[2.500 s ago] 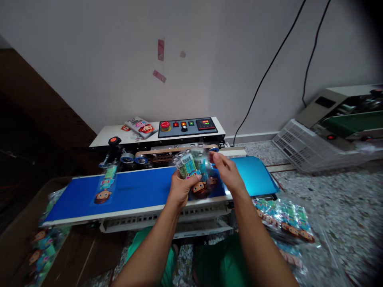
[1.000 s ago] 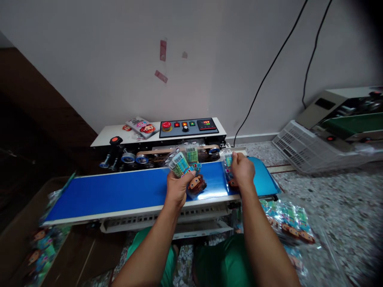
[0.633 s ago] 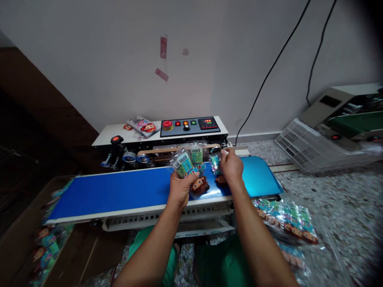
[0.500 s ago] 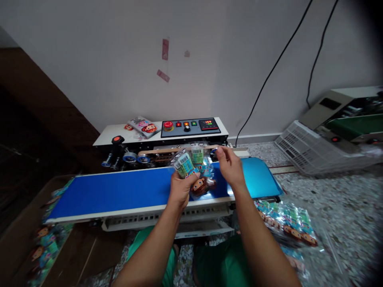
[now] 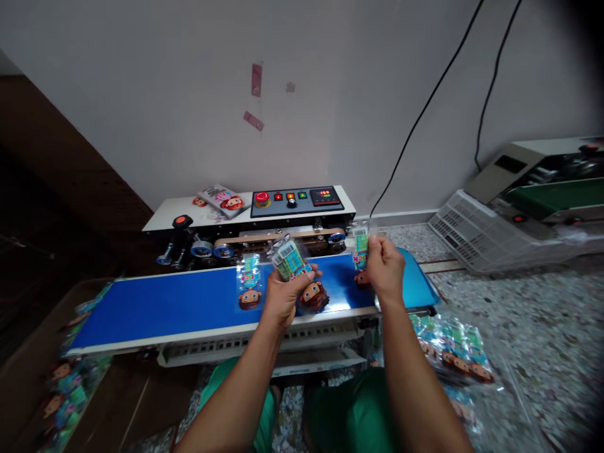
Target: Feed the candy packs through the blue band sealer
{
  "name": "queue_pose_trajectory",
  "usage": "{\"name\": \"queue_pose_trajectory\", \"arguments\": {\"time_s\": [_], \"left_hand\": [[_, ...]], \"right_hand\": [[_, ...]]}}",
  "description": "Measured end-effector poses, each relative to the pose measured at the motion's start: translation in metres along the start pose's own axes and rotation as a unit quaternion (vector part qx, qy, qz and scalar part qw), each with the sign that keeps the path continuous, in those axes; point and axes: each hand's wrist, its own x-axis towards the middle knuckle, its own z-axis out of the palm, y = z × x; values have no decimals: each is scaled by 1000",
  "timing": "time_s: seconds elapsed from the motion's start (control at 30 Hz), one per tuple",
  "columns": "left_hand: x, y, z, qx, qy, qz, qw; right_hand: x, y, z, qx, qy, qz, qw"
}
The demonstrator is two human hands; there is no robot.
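Note:
Several clear packets with a barcode label and a brown-haired cartoon head form a stack in my left hand, whose thumb presses on top over the blue belt. My right hand pinches a single packet by its right side, above the right part of the belt. Another packet lies on the belt just left of my left hand, its top edge near the sealing rollers.
The machine's control panel stands behind the belt, with a packet on its casing. More packets lie at lower right. A cardboard box holding packets is at lower left. A white crate sits at right.
My right hand has moved right and down, now with a single packet in its fingers, apart from the stack. A packet now shows on the belt left of my left hand.

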Motion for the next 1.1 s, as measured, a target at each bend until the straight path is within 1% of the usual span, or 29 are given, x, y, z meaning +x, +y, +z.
{"name": "queue_pose_trajectory", "arguments": {"time_s": [0.03,0.1,0.17,0.27,0.33,0.4,0.43,0.47,0.5,0.53,0.57,0.6,0.63,0.67,0.7,0.77,0.8,0.87,0.93,1.0,1.1], "left_hand": [[0,-1,0,0,-1,-4,1000],[1,-3,0,2,6,-14,1000],[1,-6,-1,10,17,-18,1000],[2,-9,-2,16,29,-18,999],[2,-9,-2,11,30,-18,999],[3,-8,-2,10,21,-25,999],[3,-8,-2,11,16,-28,999],[3,-7,-2,11,12,-27,1000],[3,-7,-2,9,11,-23,1000],[3,-6,-1,5,9,-18,1000],[2,-6,-1,0,9,-13,1000],[2,-6,0,-7,8,-8,1000],[2,-6,1,-14,6,-6,1000],[2,-6,1,-20,3,-5,1000],[2,-5,1,-23,3,-4,1000],[3,-5,2,-30,12,-1,999],[4,-4,1,-35,17,2,999],[5,-3,-1,-44,23,9,999],[7,-3,-3,-44,23,16,999],[7,-2,-5,-38,30,17,999],[6,-1,-7,-25,33,2,999]], "right_hand": [[4,11,0,-59,-14,2,998],[10,28,4,-166,-43,16,985],[14,38,11,-237,-73,39,968],[13,35,22,-269,-115,53,955],[10,24,27,-247,-123,31,961],[4,9,28,-174,-107,-3,979],[0,0,26,-110,-109,-15,988],[-5,-8,24,-30,-130,-20,991],[-10,-15,22,59,-173,-17,983],[-16,-21,21,144,-228,-10,963],[-21,-26,20,217,-280,-1,935],[-26,-30,21,273,-315,11,909],[-30,-33,22,314,-327,25,891],[-33,-34,25,343,-318,41,883],[-35,-35,27,363,-291,57,883],[-37,-37,29,375,-217,68,899],[-37,-38,28,363,-176,56,913],[-35,-42,22,316,-87,7,945],[-33,-45,14,258,-26,-50,965],[-31,-46,7,208,-3,-84,975],[-24,-37,1,138,-13,-95,986]]}}
